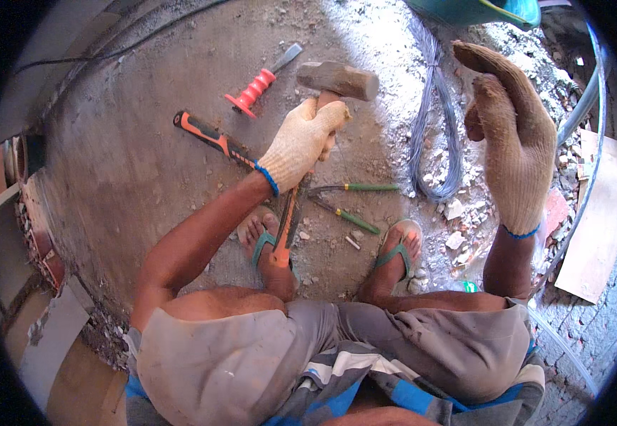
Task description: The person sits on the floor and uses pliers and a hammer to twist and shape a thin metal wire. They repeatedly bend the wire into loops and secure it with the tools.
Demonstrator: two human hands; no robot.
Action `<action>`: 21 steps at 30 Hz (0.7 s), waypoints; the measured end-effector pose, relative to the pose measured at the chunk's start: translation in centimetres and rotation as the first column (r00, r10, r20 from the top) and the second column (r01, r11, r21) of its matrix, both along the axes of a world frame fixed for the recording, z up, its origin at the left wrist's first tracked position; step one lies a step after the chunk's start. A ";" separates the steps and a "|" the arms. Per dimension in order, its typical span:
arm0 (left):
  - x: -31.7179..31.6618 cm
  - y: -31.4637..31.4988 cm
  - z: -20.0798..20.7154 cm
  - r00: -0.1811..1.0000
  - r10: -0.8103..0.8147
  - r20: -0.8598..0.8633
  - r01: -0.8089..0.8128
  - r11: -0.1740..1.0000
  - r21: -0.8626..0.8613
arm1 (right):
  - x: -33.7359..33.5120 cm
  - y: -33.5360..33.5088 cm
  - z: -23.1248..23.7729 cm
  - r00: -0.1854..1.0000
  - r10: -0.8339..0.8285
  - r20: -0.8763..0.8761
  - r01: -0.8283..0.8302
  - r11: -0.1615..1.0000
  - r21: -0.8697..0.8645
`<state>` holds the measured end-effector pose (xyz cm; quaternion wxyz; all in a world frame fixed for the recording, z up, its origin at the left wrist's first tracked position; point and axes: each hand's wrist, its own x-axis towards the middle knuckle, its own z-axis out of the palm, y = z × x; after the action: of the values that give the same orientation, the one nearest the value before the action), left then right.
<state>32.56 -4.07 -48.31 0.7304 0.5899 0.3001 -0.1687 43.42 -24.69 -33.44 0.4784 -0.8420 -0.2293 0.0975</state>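
Note:
My left hand [305,142], in a cream knitted glove with a blue cuff, grips a club hammer [344,81] just below its blocky steel head. The hammer's black and orange handle hangs down toward my left foot. My right hand [514,135], gloved and browned with dirt, is raised at the right with its fingers extended and slightly curved, holding nothing. Beyond my left wrist lies another black and orange tool handle [212,135], its far end hidden by the glove. A chisel [259,89] with a red ribbed grip rests nearby. Green-handled pincers [368,187] lie between my feet.
A looped bundle of grey wire [422,142] lies on the dusty floor, beside white rubble [457,209]. At the top right is a green container [486,11]. A pale board [599,213] and a long hose [596,153] are at the right. My sandalled feet flank the pincers.

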 end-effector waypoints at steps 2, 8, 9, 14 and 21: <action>0.6 0.2 1.4 0.993 -0.011 0.115 0.005 0.998 0.058 | 0.1 -0.4 0.9 1.000 -0.024 0.006 0.024 0.999 0.044; 2.1 0.7 4.8 0.927 -0.107 0.359 0.037 0.980 0.198 | 0.1 -1.2 3.0 0.992 0.129 -0.001 -0.126 0.968 0.219; 2.0 0.6 5.1 0.902 -0.111 0.417 0.035 0.982 0.187 | 0.1 -1.0 2.9 0.988 0.151 -0.027 -0.139 0.956 0.260; 1.4 -0.4 4.7 0.840 -0.147 0.522 0.104 0.988 0.112 | 0.4 -0.4 2.1 0.959 0.282 -0.010 -0.277 0.948 0.156; 0.9 -0.2 2.5 0.786 -0.324 0.527 0.201 0.939 0.279 | -0.1 -0.5 1.2 0.942 0.333 0.047 -0.332 0.943 -0.014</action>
<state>33.42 -4.28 -45.80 0.6897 0.7220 0.0007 -0.0545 43.36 -25.22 -32.23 0.4471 -0.7947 -0.3793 0.1571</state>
